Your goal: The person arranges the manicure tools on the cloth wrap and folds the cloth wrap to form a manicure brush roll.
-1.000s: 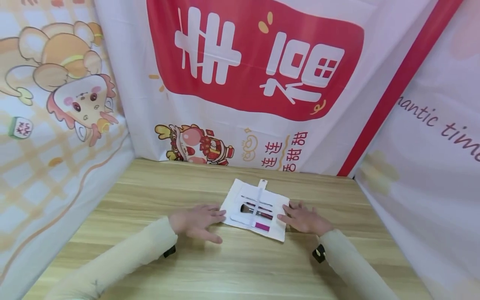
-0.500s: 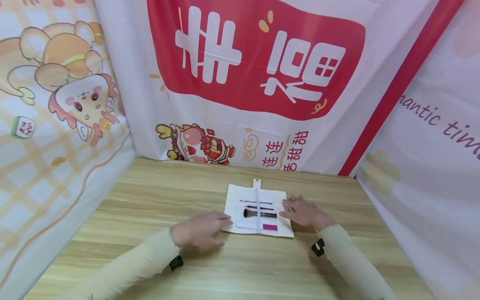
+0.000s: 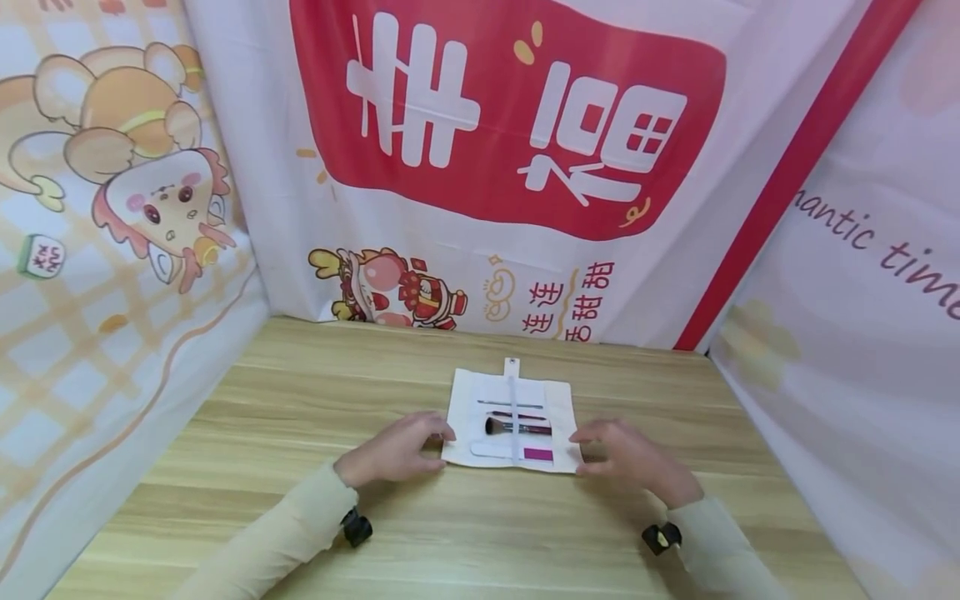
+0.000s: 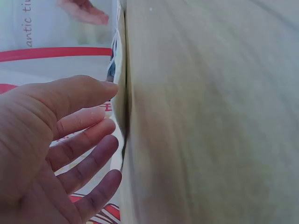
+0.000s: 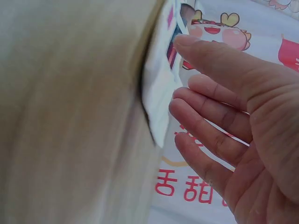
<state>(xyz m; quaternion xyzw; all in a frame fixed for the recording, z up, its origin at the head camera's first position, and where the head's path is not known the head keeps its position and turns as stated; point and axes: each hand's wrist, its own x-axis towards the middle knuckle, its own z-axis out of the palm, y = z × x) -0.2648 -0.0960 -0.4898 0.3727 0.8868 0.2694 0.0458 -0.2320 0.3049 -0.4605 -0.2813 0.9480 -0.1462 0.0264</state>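
A white cloth brush roll lies unfolded on the wooden table, its snap tab pointing to the far side. Under its clear strap sit a thick makeup brush, two thinner tools and a flat white piece with a magenta end. My left hand is at the roll's left edge, fingertips right at the cloth. At the right edge is my right hand, thumb and fingers apart. Both wrist views show loosely bent fingers close by the roll's rim, with nothing pinched between thumb and fingers.
Wood-grain table surrounds the roll. A white cloth backdrop with a red panel hangs behind, and printed cloths stand at left and right. A black band is on each wrist.
The roll has turned from slanted to nearly square with the table's far edge. Both hands have shifted, and their fingers are more bent than before.
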